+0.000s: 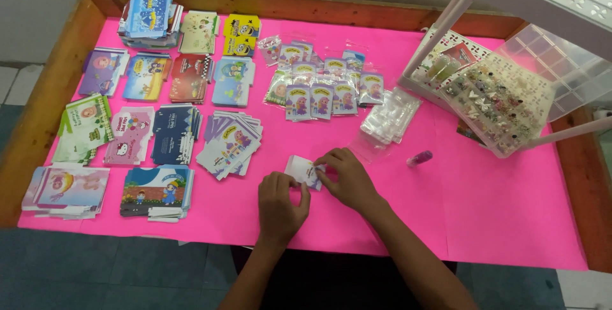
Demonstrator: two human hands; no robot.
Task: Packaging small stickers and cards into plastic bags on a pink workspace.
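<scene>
Both hands, the left hand [280, 203] and the right hand [347, 179], are pinching with closed fingers one small white printed card [302, 171] low over the pink paper-covered surface [484, 208], probably for steadying it.

**A:** where's the open room on this table?

**B:** Bare pink sheet [497, 214] to the right of the right hand [347, 179], and a strip along the near edge. Only a small purple bottle [419, 158] lies out there.

**A:** and the left?

**B:** Packed. Stacks of printed cards [159, 93] fill it, narrow gaps between. Bagged packets [319, 87] and a pile of clear bags [389, 118] block the middle back, and the white rack [510, 4] with its tilted bead organiser [497, 103] overhangs back right.
</scene>
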